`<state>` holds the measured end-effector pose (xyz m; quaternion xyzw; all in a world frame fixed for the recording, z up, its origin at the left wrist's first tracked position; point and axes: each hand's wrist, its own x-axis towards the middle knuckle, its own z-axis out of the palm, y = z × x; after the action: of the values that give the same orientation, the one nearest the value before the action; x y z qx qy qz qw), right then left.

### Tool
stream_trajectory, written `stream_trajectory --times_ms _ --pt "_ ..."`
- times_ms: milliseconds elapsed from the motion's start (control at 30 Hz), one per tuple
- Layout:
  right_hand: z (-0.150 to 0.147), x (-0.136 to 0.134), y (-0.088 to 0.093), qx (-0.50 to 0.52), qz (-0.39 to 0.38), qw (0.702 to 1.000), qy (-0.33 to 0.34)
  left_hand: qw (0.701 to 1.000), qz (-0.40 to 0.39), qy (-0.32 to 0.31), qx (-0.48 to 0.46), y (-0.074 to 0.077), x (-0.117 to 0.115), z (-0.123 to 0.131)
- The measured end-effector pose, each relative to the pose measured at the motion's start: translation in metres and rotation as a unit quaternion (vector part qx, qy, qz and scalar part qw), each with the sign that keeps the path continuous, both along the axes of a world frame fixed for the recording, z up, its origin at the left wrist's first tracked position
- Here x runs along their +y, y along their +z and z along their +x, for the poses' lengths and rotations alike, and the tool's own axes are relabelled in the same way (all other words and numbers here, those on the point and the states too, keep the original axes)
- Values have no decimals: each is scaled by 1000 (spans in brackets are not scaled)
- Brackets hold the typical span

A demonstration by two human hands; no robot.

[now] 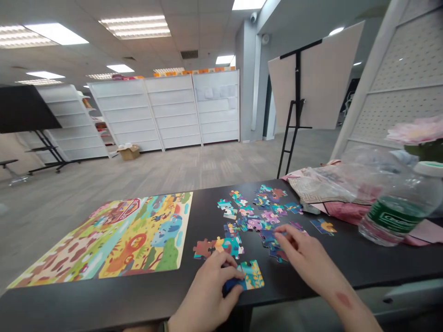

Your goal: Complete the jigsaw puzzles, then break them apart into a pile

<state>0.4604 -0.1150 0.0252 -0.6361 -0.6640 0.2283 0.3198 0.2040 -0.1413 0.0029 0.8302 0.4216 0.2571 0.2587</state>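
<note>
My left hand (212,288) is low in the middle of the view, its thumb and fingers closed about a dark blue puzzle piece (228,284) near the table's front edge. Against that piece lies a teal puzzle piece with yellow leaves (254,274). Just beyond my left fingers is a joined strip of brown and teal pieces (206,247). My right hand (301,251) pinches with thumb and index finger at dark blue puzzle pieces (270,239); the fingertips partly cover what they grip. Loose, colourful pieces (254,223) are spread behind both hands.
Left on the dark table (138,299) lies a bright animal picture sheet (155,240). A lone puzzle piece (323,227) is right of my right hand. Farther right stand a green-labelled bottle (394,216) and a cloth (332,203) under clear plastic. An easel (294,110) rises behind.
</note>
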Motion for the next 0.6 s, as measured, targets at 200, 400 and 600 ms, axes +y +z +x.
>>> stream_trajectory --times_ms 200,400,600 --pt "29 9 2 4 91 993 -82 1000 -16 6 8 -2 0 -2" --pt "46 11 -11 46 126 974 -183 995 97 -22 31 -21 8 -4" --pt "66 7 -11 35 107 976 -186 987 150 -49 31 -34 18 -6"
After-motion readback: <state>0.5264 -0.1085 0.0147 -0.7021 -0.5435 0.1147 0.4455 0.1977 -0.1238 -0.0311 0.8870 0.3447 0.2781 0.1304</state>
